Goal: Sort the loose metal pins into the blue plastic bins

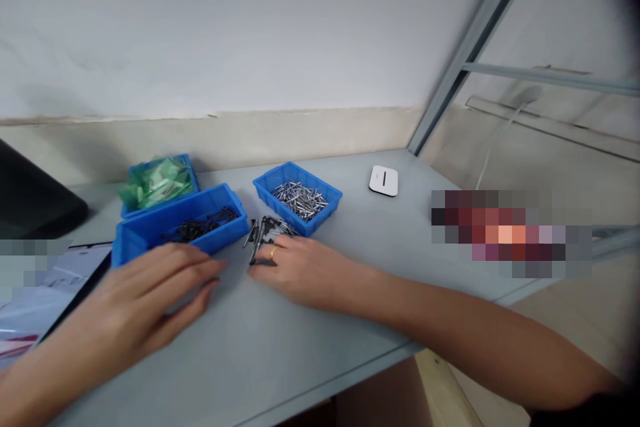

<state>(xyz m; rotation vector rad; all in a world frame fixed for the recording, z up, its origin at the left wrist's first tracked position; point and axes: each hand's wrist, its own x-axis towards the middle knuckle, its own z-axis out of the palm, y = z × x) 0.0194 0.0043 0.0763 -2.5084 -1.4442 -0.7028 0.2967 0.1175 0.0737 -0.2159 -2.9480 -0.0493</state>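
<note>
My right hand (305, 270), with a gold ring on one finger, reaches into a loose pile of small metal pins (267, 228), some dark and some silver. Its thumb and fingers close round a dark, screw-like piece (265, 261) at the pile's near edge; part of the pile is hidden behind the fingers. My left hand (155, 293) hovers palm down in front of a long blue bin (173, 210) of dark screw-like pieces. Its fingers are stretched out, slightly blurred, with nothing seen in them. Behind the pile stands a second blue bin (320, 192) full of silver pins.
A third blue bin (187, 170) holding green plastic bags (160, 183) stands at the back left. A white square device (383, 181) lies farther right on the grey table (280, 347). At left are a black object (35, 193) and papers. A metal post (470, 53) rises at right.
</note>
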